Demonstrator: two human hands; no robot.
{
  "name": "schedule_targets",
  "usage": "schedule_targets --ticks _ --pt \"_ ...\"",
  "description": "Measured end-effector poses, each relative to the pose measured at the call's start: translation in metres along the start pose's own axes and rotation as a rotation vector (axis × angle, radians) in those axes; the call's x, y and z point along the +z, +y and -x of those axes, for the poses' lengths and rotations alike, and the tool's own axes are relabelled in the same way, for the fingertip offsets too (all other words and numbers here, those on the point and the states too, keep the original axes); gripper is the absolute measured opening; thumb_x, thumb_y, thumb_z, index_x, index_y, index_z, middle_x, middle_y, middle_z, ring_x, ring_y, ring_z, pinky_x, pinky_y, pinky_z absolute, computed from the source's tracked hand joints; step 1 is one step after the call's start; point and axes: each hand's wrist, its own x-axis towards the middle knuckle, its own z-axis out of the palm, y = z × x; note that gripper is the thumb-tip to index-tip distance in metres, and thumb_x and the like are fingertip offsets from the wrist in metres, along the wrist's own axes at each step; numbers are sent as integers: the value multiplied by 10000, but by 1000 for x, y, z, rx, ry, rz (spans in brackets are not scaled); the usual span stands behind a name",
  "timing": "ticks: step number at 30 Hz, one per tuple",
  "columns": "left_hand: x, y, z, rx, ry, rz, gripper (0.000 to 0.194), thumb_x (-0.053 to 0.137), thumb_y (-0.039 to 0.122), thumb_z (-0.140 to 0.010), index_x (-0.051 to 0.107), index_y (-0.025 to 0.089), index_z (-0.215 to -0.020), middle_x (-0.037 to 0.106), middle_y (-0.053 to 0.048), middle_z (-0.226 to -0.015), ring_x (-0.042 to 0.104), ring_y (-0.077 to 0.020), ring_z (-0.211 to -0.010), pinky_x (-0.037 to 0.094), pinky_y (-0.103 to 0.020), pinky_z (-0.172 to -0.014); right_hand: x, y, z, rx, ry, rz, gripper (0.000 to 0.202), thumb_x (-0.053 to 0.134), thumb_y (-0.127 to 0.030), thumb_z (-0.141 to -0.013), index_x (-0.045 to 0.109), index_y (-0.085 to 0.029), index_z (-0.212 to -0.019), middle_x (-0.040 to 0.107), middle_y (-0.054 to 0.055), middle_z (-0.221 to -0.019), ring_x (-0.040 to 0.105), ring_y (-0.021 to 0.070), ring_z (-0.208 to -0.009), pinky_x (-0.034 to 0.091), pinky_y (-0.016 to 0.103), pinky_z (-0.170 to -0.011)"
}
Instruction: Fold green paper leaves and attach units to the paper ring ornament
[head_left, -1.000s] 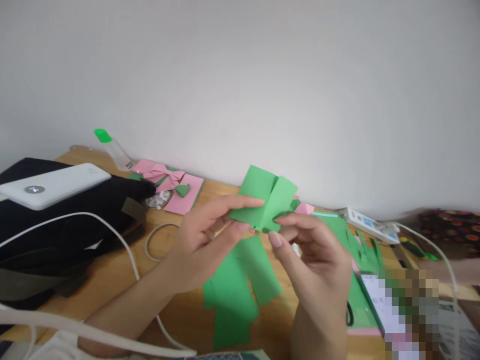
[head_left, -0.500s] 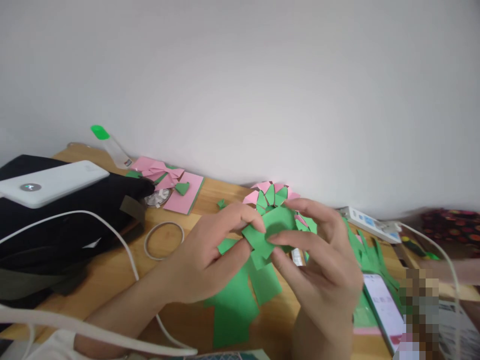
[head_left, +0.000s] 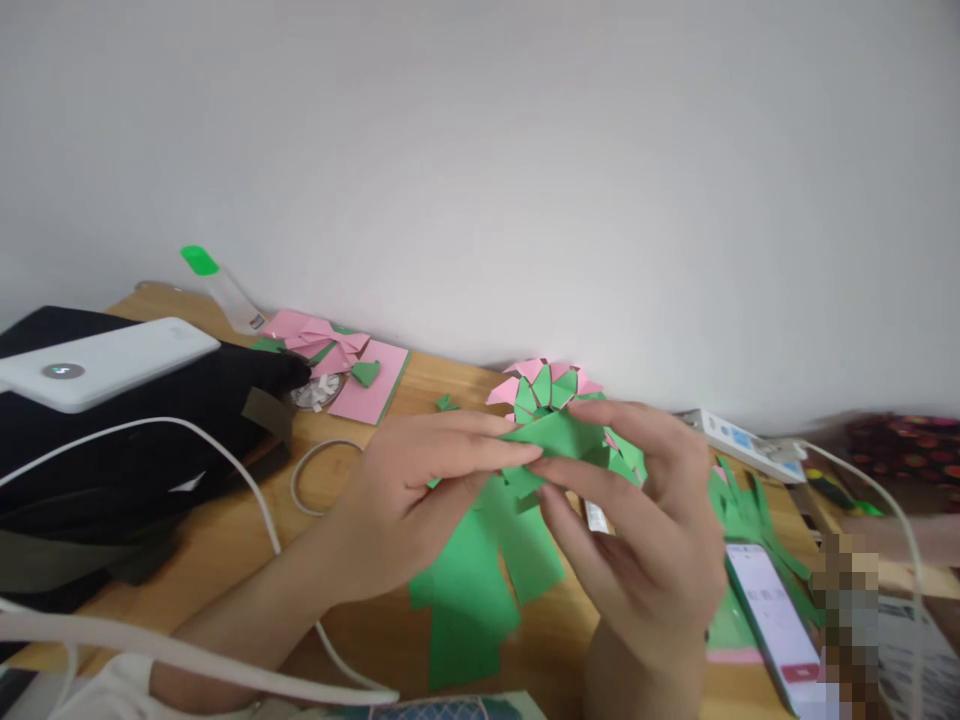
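Note:
Between both hands is a folded piece of green paper (head_left: 559,438), lifted above the table. My left hand (head_left: 427,490) pinches its left edge, index finger lying along the top and thumb underneath. From the right, my right hand (head_left: 645,510) grips it with thumb and fingers. Right behind the hands stands a ring of folded pink and green paper pieces (head_left: 541,388), partly hidden by my right hand. Loose green paper sheets (head_left: 469,600) lie on the table below.
At left, a white power bank (head_left: 112,360) rests on a black bag (head_left: 225,400). A tape ring (head_left: 300,480), pink paper (head_left: 379,385) and a green-capped glue bottle (head_left: 225,290) are nearby. At right are a phone (head_left: 772,620), power strip (head_left: 739,445) and green strips (head_left: 757,510). White cables (head_left: 262,490) cross the left side.
My left index finger has straightened and moved along the paper's top edge. The green paper has tilted and its left flap is folded over. My right hand keeps its grip.

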Motion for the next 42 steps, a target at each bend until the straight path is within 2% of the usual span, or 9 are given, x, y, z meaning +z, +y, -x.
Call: schedule_targets --ticks 3,9,13,16,22,28,32,36,42 --pt "0 1 0 -48 -29 42 346 576 67 -887 755 300 -1070 789 18 -982 720 -157 -992 547 -237 -907 0 0 -1 16 -11 -26 149 671 -77 -815 663 -185 -916 588 85 -1195 534 249 -1112 448 445 -940" --pt "1 5 0 -173 -60 218 402 575 102 -909 655 316 -1239 706 29 -1229 675 -136 -1096 566 -194 -898 -2 -2 -2 47 -12 -85 128 654 -82 -827 660 -188 -899 603 70 -1178 547 230 -1113 442 432 -961" --pt "1 7 0 -192 -101 220 389 552 86 -918 669 310 -1214 725 34 -1180 685 -133 -1069 576 -195 -887 -2 -2 0 31 -21 -109 181 627 -91 -835 668 -190 -981 610 74 -1202 549 247 -1134 437 463 -984" --pt "2 9 0 -204 -101 182 371 545 101 -921 674 293 -1211 728 5 -1180 692 -173 -1065 587 -265 -900 0 -2 1 27 -10 -121 229 629 -88 -837 685 -210 -1023 622 66 -1210 554 253 -1132 448 482 -982" --pt "3 10 0 -140 -78 122 387 549 81 -911 681 316 -1189 748 30 -1133 704 -156 -1015 558 -274 -938 3 -5 1 101 74 -184 202 707 -86 -795 704 -231 -935 665 46 -1125 603 242 -1043 496 469 -901" --pt "4 8 -2 -266 -89 297 318 576 99 -902 718 271 -1129 758 12 -1103 716 -158 -995 593 -226 -846 5 -8 3 218 112 -247 236 715 -85 -778 699 -266 -928 625 41 -1091 609 243 -1014 498 451 -831" --pt "6 5 -1 -321 -60 341 275 603 117 -895 738 263 -1084 770 9 -1058 729 -157 -951 596 -215 -835 6 -11 5 257 164 -130 190 733 -151 -785 706 -288 -914 581 35 -1000 571 230 -974 450 429 -801" --pt "7 5 -1 -356 -2 278 240 619 130 -882 749 257 -1040 776 10 -1029 734 -155 -920 600 -215 -807 5 -11 5 248 134 -26 162 731 -151 -785 701 -283 -875 578 51 -1139 573 275 -1076 423 501 -886" --pt "8 4 -2 -370 -2 304 220 615 152 -891 747 260 -1030 778 12 -1016 732 -153 -917 598 -222 -794 10 -7 9 361 145 -230 156 712 -142 -805 673 -269 -887 609 56 -1197 583 288 -1145 486 526 -909"
